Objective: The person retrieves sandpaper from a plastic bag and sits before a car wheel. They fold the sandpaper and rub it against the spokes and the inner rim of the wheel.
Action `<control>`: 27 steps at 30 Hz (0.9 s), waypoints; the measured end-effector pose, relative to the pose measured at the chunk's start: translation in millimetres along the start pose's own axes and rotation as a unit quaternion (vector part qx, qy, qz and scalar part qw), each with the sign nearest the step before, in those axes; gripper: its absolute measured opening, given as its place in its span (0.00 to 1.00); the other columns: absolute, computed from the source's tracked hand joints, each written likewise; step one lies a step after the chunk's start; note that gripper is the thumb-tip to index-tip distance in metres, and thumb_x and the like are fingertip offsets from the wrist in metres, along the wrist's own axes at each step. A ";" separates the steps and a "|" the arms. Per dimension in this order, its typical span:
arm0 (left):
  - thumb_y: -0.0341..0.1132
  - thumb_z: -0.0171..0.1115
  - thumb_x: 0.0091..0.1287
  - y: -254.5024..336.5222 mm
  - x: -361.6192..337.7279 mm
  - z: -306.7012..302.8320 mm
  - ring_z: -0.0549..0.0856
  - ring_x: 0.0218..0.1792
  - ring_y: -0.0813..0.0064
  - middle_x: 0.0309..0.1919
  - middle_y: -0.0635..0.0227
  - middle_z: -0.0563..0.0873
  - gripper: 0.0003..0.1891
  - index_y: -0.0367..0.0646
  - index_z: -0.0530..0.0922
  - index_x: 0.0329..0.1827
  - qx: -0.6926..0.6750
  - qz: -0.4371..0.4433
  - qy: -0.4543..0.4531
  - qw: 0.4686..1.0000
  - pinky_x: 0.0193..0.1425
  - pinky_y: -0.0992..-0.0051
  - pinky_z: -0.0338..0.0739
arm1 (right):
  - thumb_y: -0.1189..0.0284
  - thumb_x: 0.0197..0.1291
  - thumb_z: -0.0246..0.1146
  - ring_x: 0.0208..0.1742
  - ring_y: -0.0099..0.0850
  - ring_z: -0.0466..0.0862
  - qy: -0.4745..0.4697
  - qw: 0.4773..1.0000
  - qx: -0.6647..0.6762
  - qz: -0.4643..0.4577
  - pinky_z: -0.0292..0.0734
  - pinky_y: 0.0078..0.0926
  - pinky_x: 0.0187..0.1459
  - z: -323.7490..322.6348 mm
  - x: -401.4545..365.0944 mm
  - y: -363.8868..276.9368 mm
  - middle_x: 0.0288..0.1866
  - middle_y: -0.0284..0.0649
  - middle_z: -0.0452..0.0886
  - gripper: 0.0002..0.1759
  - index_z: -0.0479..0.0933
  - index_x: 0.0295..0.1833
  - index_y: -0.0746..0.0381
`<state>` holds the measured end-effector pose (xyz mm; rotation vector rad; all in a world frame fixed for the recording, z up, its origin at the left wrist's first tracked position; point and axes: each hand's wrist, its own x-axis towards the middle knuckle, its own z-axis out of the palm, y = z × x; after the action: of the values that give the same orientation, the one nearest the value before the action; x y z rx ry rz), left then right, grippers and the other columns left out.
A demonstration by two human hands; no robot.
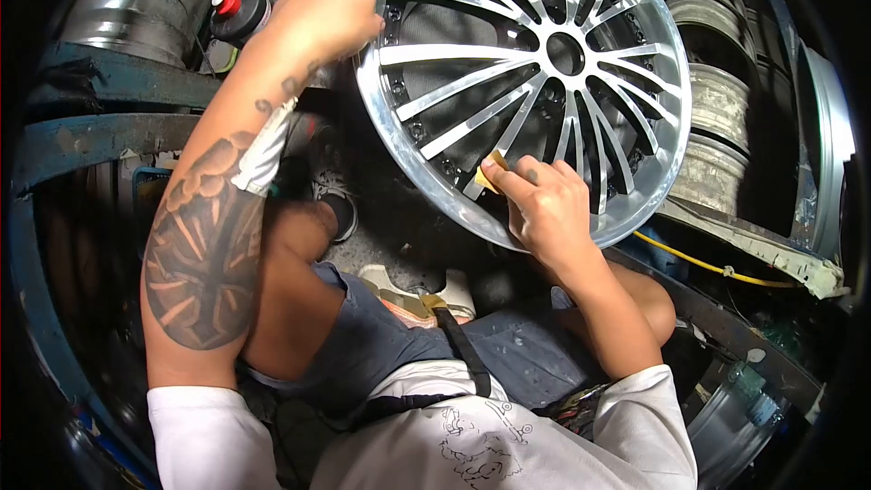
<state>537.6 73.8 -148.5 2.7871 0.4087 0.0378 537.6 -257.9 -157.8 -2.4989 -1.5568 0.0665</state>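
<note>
A multi-spoke alloy wheel rim (454, 54) with a polished silver face and dark gaps between its spokes is tilted in front of me, above my knees. My left hand (331, 7) is closed at the rim's upper left edge, its fingertips partly hidden there. Pinched between the thumb and fingers of my right hand (555, 209) is a small folded piece of yellow sandpaper (491, 174). That hand is at the lower part of the rim, and the sandpaper sits by the spoke ends near the lip.
Several bare rims (717, 95) are stacked at the right, with a yellow hose (717, 265) running below them. A black bottle (243, 18) with a red cap stands behind my left forearm. Blue metal beams (109, 141) flank the left side. A clear container (739, 413) is at lower right.
</note>
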 end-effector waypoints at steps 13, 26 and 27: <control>0.38 0.67 0.60 19.5 -12.8 -25.8 0.91 0.42 0.49 0.36 0.49 0.90 0.15 0.37 0.85 0.45 -0.016 -0.006 -0.014 1.000 0.48 0.54 0.85 | 0.75 0.55 0.66 0.24 0.35 0.82 -0.005 1.000 -0.019 -0.001 0.76 0.33 0.29 -3.3 0.9 -0.4 0.32 0.34 0.78 0.20 0.89 0.54 0.53; 0.34 0.63 0.62 28.5 -0.2 -5.7 0.92 0.39 0.50 0.36 0.47 0.91 0.13 0.34 0.82 0.46 0.140 -0.027 0.050 0.988 0.44 0.56 0.87 | 0.75 0.53 0.66 0.26 0.35 0.85 -0.011 1.000 -0.007 0.015 0.79 0.33 0.29 -2.9 -2.9 3.9 0.36 0.34 0.81 0.19 0.88 0.52 0.53; 0.34 0.63 0.62 30.6 -4.1 -8.0 0.92 0.38 0.50 0.36 0.47 0.91 0.13 0.34 0.82 0.46 0.137 -0.021 0.050 0.989 0.43 0.56 0.87 | 0.76 0.54 0.66 0.26 0.35 0.85 -0.009 1.000 -0.011 0.016 0.79 0.33 0.29 -2.8 -4.3 2.2 0.36 0.34 0.81 0.19 0.88 0.52 0.53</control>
<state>541.6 47.3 -131.0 3.0547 0.5337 0.1219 538.0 -263.1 -155.7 -2.5480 -1.5324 0.0780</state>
